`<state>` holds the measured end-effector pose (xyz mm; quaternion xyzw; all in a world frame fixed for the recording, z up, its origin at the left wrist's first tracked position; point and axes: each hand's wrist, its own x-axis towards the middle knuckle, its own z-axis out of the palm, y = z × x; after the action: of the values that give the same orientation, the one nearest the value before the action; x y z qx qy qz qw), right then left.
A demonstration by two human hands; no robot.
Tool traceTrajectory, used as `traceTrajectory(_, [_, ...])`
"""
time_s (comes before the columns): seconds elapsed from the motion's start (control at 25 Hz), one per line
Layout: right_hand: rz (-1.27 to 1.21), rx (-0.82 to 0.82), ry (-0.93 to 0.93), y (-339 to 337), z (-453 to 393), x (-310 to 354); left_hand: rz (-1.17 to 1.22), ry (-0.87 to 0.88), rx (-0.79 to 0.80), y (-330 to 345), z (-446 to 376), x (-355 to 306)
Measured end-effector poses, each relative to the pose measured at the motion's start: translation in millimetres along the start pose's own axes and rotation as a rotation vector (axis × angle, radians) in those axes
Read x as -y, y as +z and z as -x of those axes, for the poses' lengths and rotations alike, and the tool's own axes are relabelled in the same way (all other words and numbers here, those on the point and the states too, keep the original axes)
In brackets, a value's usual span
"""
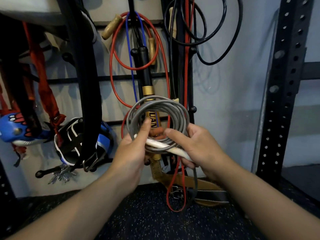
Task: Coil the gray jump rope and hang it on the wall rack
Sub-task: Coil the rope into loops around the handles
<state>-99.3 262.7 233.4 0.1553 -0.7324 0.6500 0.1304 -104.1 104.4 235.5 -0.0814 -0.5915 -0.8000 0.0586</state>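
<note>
The gray jump rope (180,111) is wound into a round coil of several loops, held upright in front of the wall rack (119,77). My left hand (131,151) pinches the coil's lower left with the thumb up inside the ring. My right hand (195,146) grips the coil's lower right together with a white handle (162,146) lying across the bottom. A gray tail (195,181) hangs down below my right hand.
Red, blue and black ropes (114,49) with wooden handles hang on the rack's black pegs (193,109). A black and gold bat hangs behind the coil. Belts, straps and a blue glove (15,130) hang at left. A perforated black upright (284,84) stands at right; speckled floor below.
</note>
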Motion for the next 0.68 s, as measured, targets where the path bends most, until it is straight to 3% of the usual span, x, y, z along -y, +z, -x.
traceTrajectory(0.16, [0.301, 0.108, 0.024, -22, -6, 12, -0.319, 0.121, 0.195, -36, -8, -40])
traceTrajectory(0.28, [0.564, 0.226, -0.05, -30, -8, 22, -0.907, 0.281, 0.454, -30, -13, -91])
traceTrajectory(0.4, [0.771, 0.297, -0.136, -24, -13, 31, -1.4, 0.27, 0.699, 7, -12, -105])
traceTrajectory(0.52, [0.836, 0.323, -0.159, -20, -15, 36, -1.463, 0.244, 0.769, 22, -14, -80])
traceTrajectory(0.68, [0.806, 0.361, -0.146, -21, -8, 27, -1.301, 0.126, 0.66, 12, -11, -47])
